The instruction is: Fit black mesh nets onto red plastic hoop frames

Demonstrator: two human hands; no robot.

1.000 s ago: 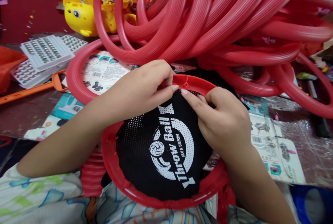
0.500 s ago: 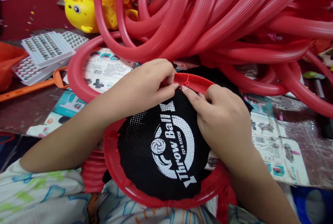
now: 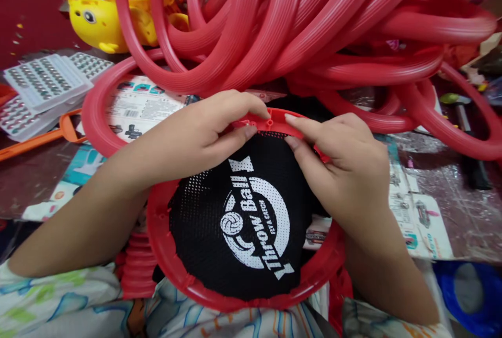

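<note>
A round red plastic ring frame (image 3: 159, 238) rests at my lap, tilted towards me. Black mesh netting (image 3: 202, 246) spans most of it, printed in white with "Throw Ball" and a ball; a gap shows at the lower right. My left hand (image 3: 221, 128) pinches the far rim, index finger over the top and thumb on the inside. Just to the right, my right hand (image 3: 345, 165) grips the same rim, its thumb against the netting's edge. Between the two hands, a small peg on the rim is visible. Some black mesh lies behind the ring.
Many ribbed red hoops (image 3: 270, 24) are heaped just beyond the ring. Yellow animal-shaped toy parts (image 3: 100, 21) sit at the far left, above clear trays of small metallic balls (image 3: 49, 81) and an orange handle (image 3: 35, 142). Printed cards (image 3: 423, 217), a hammer (image 3: 468, 134) and a blue ring (image 3: 466, 296) are to the right.
My hands have moved apart along the far rim: fingertips that nearly met at the netting's edge now leave a gap with the peg showing. The view has shifted slightly right.
</note>
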